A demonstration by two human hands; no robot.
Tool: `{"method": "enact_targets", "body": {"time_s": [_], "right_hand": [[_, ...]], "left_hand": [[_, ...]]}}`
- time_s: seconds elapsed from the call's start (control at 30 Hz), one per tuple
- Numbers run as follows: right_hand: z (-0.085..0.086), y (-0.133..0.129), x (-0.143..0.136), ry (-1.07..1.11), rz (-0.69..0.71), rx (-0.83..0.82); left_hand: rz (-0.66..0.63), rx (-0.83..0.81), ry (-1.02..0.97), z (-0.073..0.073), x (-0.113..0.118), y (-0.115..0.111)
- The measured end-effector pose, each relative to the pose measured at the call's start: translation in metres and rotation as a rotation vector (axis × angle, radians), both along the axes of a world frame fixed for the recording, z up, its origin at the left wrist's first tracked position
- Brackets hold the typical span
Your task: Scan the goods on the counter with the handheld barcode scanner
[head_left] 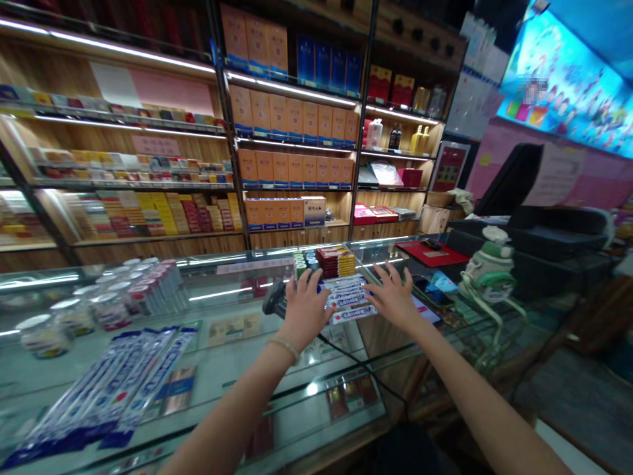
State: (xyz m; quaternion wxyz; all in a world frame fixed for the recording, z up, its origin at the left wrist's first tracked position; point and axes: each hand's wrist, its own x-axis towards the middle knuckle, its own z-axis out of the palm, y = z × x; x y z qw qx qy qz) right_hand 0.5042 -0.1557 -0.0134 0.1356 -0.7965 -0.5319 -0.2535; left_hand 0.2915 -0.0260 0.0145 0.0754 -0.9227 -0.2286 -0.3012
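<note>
Long blue-and-white packets (346,288) lie stacked crosswise on the glass counter. My left hand (307,305) is at their left end, fingers spread, with a band on the wrist. At their right end my right hand (395,298) also has its fingers apart. Whether the fingertips touch the packets I cannot tell. Just behind are red-and-yellow small boxes (337,262) in a stack and green cans or tubes (305,262). A black handheld scanner (275,300) lies left of my left hand, partly hidden by it, and its cable runs under my wrists.
More long blue packets (116,382) are fanned out at the left of the glass counter (217,369). Behind them stand lidded jars (74,315) and clear packs (158,284). A green-and-white bottle (489,267), a red mat (435,253) and a monitor (512,181) are to the right.
</note>
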Motion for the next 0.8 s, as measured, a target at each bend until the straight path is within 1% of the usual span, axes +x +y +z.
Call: {"method": "enact_targets", "body": {"time_s": [0.2,0.37,0.57,0.8], "right_hand": [[-0.019,-0.011,0.006,0.005,0.035,-0.055],[-0.026,-0.014,0.009,0.011,0.048,-0.078],[-0.029,-0.015,0.01,0.016,0.058,-0.085],[-0.023,-0.017,0.009,0.024,0.041,-0.084]], "left_hand": [[-0.054,0.024,0.072,-0.016,0.013,-0.001],[-0.055,0.033,0.113,-0.02,0.014,0.0],[-0.047,0.01,0.152,-0.02,0.015,0.0],[-0.046,-0.039,0.177,-0.022,0.017,0.002]]}}
